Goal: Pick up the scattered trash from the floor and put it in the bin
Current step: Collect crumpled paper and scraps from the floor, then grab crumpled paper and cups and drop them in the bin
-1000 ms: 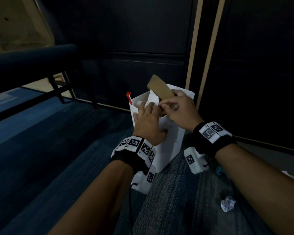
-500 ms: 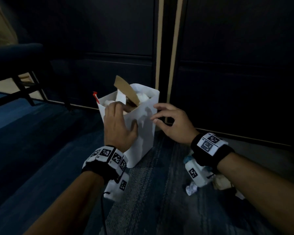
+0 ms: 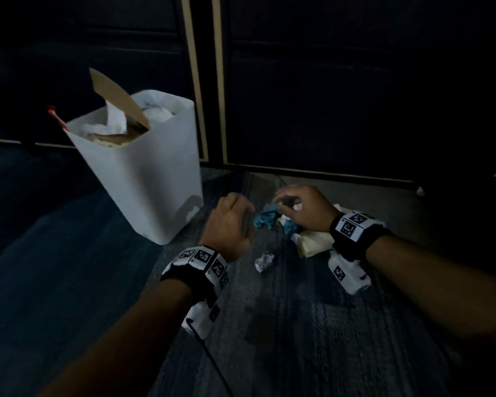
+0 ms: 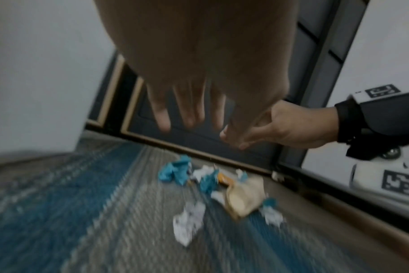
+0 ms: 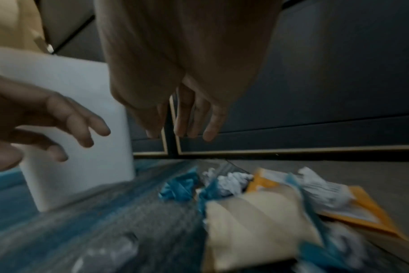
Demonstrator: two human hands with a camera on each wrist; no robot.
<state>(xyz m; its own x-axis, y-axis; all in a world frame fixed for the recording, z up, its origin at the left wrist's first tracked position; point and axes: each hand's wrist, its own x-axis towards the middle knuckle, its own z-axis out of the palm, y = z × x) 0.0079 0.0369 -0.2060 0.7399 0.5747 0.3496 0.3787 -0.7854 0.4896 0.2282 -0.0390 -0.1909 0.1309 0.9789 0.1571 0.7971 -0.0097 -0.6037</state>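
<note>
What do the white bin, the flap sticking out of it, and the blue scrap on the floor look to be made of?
White bin: probably smooth matte plastic, with even, seamless walls. Brown flap: looks like cardboard, flat, stiff and dull brown. Blue scrap: crumpled thin paper or tissue, judging by its sharp creases; blur leaves that uncertain.

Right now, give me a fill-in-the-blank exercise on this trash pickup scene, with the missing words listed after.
1. The bin standing on the carpet is ____ in colour.
2. A flat piece of ____ sticks up out of the bin's top.
3. The left hand and right hand both hang above the litter and hold ____.
4. The crumpled scrap lying between the two hands is ____ in colour.

Missing words: white; cardboard; nothing; blue
</note>
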